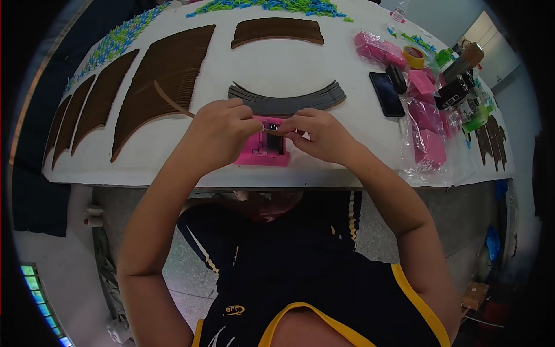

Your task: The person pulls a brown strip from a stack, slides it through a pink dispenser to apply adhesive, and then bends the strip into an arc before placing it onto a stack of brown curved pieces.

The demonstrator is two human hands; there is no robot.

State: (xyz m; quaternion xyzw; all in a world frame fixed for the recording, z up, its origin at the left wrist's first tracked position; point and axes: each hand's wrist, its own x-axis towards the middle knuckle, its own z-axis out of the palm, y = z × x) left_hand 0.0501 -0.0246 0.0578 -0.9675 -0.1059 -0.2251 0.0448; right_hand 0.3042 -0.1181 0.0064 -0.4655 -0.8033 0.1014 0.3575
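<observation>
A thin, curved brown strip (171, 102) runs through both my hands, its free end sticking out to the left past my wrist. My left hand (221, 134) is closed with its fingers curled round the strip. My right hand (321, 134) pinches the strip's other end between thumb and fingers. Directly under that end sits a small pink device (261, 158) with a dark middle part, close to the table's front edge; my fingers partly hide it. Just beyond my hands lies a fanned stack of curved dark grey strips (283, 104).
Brown strips lie in a large stack (159, 81), a stack farther back (277, 30) and narrower ones at left. Blue and green clips (277, 6) line the far edge. At right are a phone (386, 93), yellow tape (413, 57), pink blocks in plastic (429, 147) and a brush (471, 55).
</observation>
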